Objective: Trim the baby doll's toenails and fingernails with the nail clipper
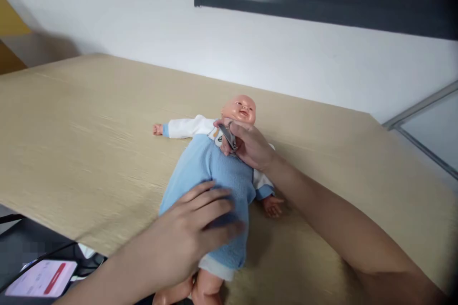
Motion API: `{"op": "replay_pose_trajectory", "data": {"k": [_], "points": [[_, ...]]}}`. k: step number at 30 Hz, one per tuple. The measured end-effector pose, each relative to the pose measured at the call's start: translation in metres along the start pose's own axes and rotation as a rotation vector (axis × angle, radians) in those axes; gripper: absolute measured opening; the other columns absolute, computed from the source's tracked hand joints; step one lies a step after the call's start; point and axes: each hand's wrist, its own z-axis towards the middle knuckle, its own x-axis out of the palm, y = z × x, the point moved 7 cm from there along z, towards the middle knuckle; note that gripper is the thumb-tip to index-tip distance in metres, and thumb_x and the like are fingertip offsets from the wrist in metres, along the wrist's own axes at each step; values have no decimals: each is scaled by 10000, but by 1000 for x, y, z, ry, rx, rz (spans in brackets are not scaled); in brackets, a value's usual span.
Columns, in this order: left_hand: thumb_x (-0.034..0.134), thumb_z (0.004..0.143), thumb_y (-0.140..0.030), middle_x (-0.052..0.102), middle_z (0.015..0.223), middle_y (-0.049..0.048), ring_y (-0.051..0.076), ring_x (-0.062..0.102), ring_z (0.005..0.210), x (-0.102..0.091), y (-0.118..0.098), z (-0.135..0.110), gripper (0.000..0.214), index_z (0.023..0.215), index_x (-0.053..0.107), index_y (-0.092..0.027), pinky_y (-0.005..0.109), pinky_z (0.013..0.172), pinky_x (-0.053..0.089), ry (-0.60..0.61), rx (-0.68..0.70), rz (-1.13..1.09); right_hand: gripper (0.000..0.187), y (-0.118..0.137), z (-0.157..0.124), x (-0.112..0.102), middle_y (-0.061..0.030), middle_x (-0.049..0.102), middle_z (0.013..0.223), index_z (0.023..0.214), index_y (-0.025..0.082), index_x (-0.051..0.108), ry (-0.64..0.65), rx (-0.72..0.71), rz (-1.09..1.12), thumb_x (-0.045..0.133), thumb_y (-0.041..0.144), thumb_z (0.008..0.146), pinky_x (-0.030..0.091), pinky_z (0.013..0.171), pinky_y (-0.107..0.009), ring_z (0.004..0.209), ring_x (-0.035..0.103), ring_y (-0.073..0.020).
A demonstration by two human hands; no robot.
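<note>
A baby doll (214,176) lies on its back on a pale wood-grain table (89,128), its head toward the wall. It wears a light blue knit romper (218,167) over a white long-sleeved top (186,127) with blue cuffs. My right hand (248,145) is shut on a small flat metal tool (227,136) at the doll's upper chest, just below its chin. The tool's tip is hidden by my fingers. My left hand (195,221), slightly blurred, lies with fingers apart on the romper's belly.
A white wall rises behind the table, with a dark window or picture frame (322,5) above. A glass panel (429,131) stands at the right. Below the table's near left edge, a phone (41,279) with a lit screen lies among dark cables.
</note>
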Motion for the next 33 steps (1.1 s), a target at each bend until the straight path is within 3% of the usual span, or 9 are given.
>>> {"op": "replay_pose_trajectory", "data": {"k": [3, 6, 10, 14, 19, 23, 25, 27, 33], "points": [[673, 1032, -346, 690, 1538, -15, 234, 465, 1579, -10, -2, -61, 477, 1508, 650, -325, 412, 1418, 184, 69, -53, 115, 438, -2, -3, -6, 27, 675, 618, 1208, 143, 677, 8, -22, 44, 706, 518, 984, 467, 603, -256, 551, 598, -120], [702, 954, -238, 610, 1631, -34, 277, 347, 1660, -9, -12, -90, 627, 1562, 605, -359, 498, 1430, 111, 190, 9, 225, 449, -2, -5, -10, 37, 654, 593, 1194, 146, 676, -7, -30, 100, 723, 531, 967, 474, 611, -267, 541, 587, -126], [633, 1008, -186, 657, 1570, -59, 235, 383, 1642, -8, -16, -74, 479, 1437, 685, -395, 499, 1443, 80, 226, 82, 176, 434, -2, -5, -9, 38, 649, 598, 1197, 148, 671, -17, -31, 115, 713, 521, 979, 468, 625, -274, 551, 586, -127], [651, 1024, -332, 746, 1334, 45, 276, 611, 1405, -1, -10, -46, 198, 1196, 751, -330, 499, 1413, 221, 282, 175, 103, 419, -2, -6, -11, 32, 651, 614, 1189, 147, 675, -22, -28, 111, 694, 516, 991, 468, 640, -277, 567, 591, -125], [673, 989, -244, 731, 1052, 76, 256, 673, 975, -11, -9, -25, 281, 1269, 689, -256, 413, 1003, 581, 184, 233, 12, 488, -4, -5, -13, 36, 628, 583, 1154, 152, 703, -25, -31, 118, 742, 584, 929, 472, 618, -291, 541, 566, -130], [618, 1045, -351, 691, 1274, 143, 260, 674, 1037, -47, 19, 4, 301, 1319, 642, -228, 362, 826, 558, -82, -30, -247, 493, -5, -5, -14, 43, 622, 597, 1189, 164, 702, -41, -6, 153, 742, 585, 937, 458, 602, -278, 544, 556, -122], [638, 1043, -414, 713, 1176, 121, 258, 676, 1017, -57, 51, 22, 288, 1250, 667, -215, 345, 815, 537, -204, -248, -486, 498, -5, -6, -14, 49, 613, 592, 1196, 170, 697, -52, 8, 175, 738, 594, 937, 461, 600, -269, 542, 556, -118], [650, 1040, -475, 687, 929, 45, 188, 628, 812, -53, 88, 34, 280, 1110, 691, -207, 292, 704, 479, -281, -528, -756, 508, -5, -7, -15, 53, 609, 575, 1181, 180, 691, -69, 16, 188, 746, 613, 921, 476, 601, -266, 534, 562, -120], [822, 912, -521, 626, 880, 2, 132, 553, 788, -21, 129, 50, 373, 969, 661, -189, 243, 697, 419, -304, -754, -1141, 568, 0, -8, -18, 33, 688, 665, 1199, 201, 666, -219, -18, 165, 794, 648, 872, 544, 598, -285, 550, 603, -128]]}}
